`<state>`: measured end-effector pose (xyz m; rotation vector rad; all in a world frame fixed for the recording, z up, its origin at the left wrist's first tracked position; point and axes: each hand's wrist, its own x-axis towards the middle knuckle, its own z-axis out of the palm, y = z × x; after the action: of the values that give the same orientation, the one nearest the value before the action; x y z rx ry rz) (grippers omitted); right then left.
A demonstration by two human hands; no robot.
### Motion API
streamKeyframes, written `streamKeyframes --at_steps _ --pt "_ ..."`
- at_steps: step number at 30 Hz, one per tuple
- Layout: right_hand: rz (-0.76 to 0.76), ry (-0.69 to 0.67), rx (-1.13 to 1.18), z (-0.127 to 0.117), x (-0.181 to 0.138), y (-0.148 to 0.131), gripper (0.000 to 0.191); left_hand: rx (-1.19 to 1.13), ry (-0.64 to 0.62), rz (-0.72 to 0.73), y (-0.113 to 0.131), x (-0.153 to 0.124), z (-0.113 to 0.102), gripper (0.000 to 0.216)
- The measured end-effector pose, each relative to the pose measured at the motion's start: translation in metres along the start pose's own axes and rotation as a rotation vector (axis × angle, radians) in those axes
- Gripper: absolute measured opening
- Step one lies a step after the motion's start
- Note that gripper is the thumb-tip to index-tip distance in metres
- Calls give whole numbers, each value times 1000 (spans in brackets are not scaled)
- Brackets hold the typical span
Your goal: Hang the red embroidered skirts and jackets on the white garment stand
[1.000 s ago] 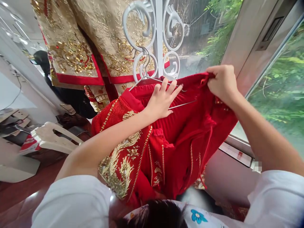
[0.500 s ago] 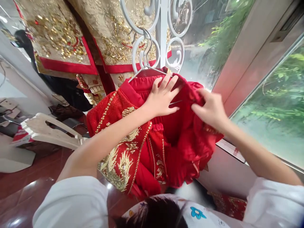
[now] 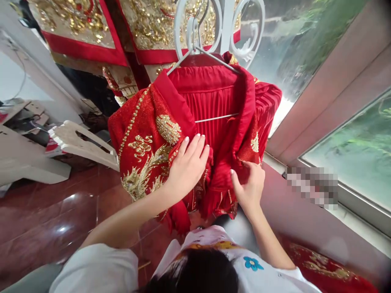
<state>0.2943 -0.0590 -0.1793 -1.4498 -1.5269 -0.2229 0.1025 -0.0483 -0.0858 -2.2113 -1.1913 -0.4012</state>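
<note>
A red garment with gold embroidery hangs on a metal hanger hooked to a white scrolled rack. My left hand lies on the left front panel, fingers stretched out flat against the cloth. My right hand is lower and to the right, its fingers closed on the garment's right front edge. Inside the open front, pleated red lining and the hanger's bar show.
A gold garment with red trim hangs behind on the same rack. A pale chair stands at the left on the glossy red-brown floor. A window and its sill run along the right. More red cloth lies below the sill.
Both hands have come down from the hanger and collar to the lower front of the garment. The right side, held out wide before, now hangs over the hanger.
</note>
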Motion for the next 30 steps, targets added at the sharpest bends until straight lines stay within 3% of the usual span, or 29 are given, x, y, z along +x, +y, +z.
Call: streamKeyframes --at_steps 4,7,11,14,16,19,21,25,28,30 --pt "90 -97 -65 13 -11 9 38 5 67 69 -8 5 -27 34" --pt "201 -311 82 12 -4 5 31 -34 26 25 -5 20 -39 32" --pt "230 -469 410 -5 -5 -16 33 24 -143 124 -6 31 -20 19" --pt "206 -558 537 -18 -11 -22 28 4 -157 183 -12 23 -7 14" --pt "252 -543 573 -26 -15 -19 28 -81 -132 158 -16 10 -9 11" --pt "333 -366 578 -39 -19 -15 42 -265 -133 70 -18 -13 -19 10" --pt "251 -254 500 -46 -18 -19 45 -368 -111 -15 -16 -27 -24 12" --pt "-165 -208 241 -44 -8 -43 35 -396 18 -104 -7 -43 -24 14" --pt "-404 -279 199 -31 1 -59 27 -293 83 0 -5 -43 -27 17" --pt "-479 -307 236 -29 7 -62 20 -209 69 106 -7 -39 -32 20"
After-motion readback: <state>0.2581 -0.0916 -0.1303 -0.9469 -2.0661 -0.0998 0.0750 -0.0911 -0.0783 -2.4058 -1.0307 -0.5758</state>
